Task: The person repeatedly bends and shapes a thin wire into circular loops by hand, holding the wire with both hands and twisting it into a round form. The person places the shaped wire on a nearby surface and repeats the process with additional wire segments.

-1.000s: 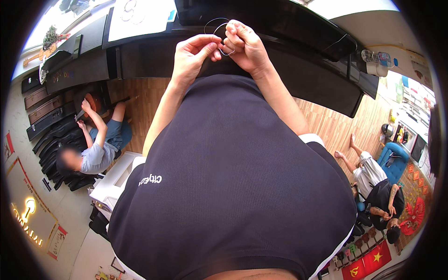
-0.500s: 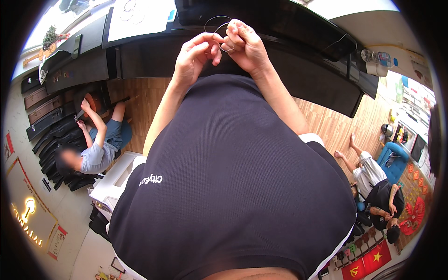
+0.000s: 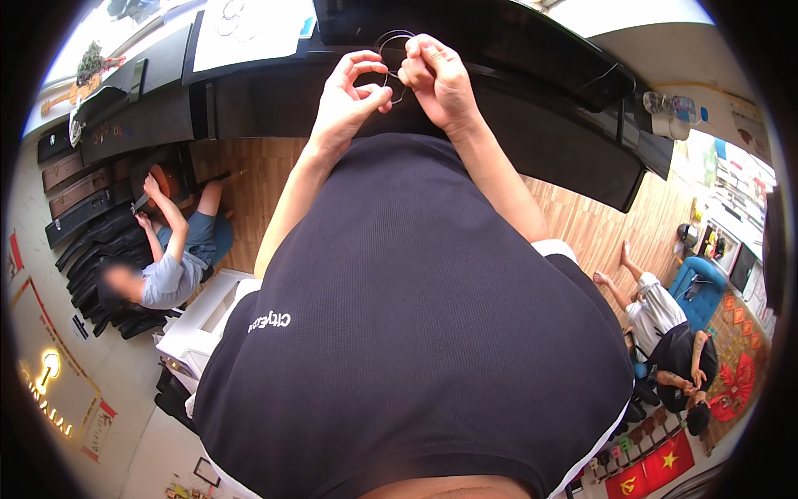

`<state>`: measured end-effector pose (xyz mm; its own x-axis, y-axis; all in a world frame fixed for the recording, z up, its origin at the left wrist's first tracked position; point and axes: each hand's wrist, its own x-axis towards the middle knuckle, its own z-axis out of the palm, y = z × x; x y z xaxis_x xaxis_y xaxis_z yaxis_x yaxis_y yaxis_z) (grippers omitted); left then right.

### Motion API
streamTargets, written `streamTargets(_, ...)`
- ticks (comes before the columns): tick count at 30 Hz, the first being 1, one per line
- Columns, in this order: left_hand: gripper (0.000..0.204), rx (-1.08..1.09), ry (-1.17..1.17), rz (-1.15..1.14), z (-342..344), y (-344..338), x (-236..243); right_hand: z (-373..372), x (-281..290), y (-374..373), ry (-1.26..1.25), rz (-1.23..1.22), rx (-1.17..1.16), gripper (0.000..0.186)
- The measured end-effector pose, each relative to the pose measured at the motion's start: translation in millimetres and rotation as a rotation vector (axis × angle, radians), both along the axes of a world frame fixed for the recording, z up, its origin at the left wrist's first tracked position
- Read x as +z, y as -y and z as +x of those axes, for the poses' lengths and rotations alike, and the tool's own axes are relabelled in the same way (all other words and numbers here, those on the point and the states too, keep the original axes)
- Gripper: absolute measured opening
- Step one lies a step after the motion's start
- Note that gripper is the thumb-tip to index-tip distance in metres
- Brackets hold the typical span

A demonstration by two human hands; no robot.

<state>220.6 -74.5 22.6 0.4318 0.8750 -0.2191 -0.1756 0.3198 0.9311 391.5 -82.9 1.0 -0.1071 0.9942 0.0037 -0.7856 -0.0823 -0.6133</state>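
A thin, pale wire coil (image 3: 392,33) was up between the two hands, in front of the glossy black surface (image 3: 515,71) along the far side. The right hand (image 3: 434,73) held it, the fingers curled tight and the thumb pressed in against them. The left hand (image 3: 359,91) was looser: its fingers and thumb stood apart in a wide curve, with the wire passing close by the fingertips — whether they touched it, one could not tell. The coil looped above the hands and came down again in the gap between them.

To the left of the hands, a white sheet (image 3: 278,37) lay at the far side with faint ring shapes on it; it was too small to tell if they were drawn or laid there. A small green plant (image 3: 89,62) stood farther left. On the right, a clear plastic bottle (image 3: 669,103) with a blue cap lay on its side, just beside a white cup-like thing (image 3: 672,127).

Nearer on the left, a person in a light top (image 3: 170,283) sat with a brown guitar (image 3: 169,179), near a row of dark cases (image 3: 79,220). On the right, another person in a black top (image 3: 675,353) sat beside a blue armchair (image 3: 705,287) — both well apart from the wire — over a wooden floor (image 3: 582,208).
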Motion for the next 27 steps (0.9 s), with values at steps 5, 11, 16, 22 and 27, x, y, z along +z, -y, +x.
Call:
streamTargets(5,0.024,-0.028,-0.077,-0.046,-2,1,-2,3,-2,-1,-0.074,-0.017,-0.049,0.024)
streamTargets(11,0.013,-0.156,-0.171,-0.01,-1,3,0,3,-4,-4,-0.111,0.009,-0.086,0.016)
streamTargets(16,0.016,-0.197,-0.232,0.086,-1,5,-2,3,-3,-3,-0.076,0.01,-0.115,0.011)
streamTargets(22,0.015,-0.025,-0.393,0.199,-2,3,-11,7,-5,-5,-0.114,-0.009,-0.125,0.01)
streamTargets(27,0.013,0.001,-0.331,0.222,-3,2,-16,9,-12,-6,-0.092,0.011,-0.104,0.009)
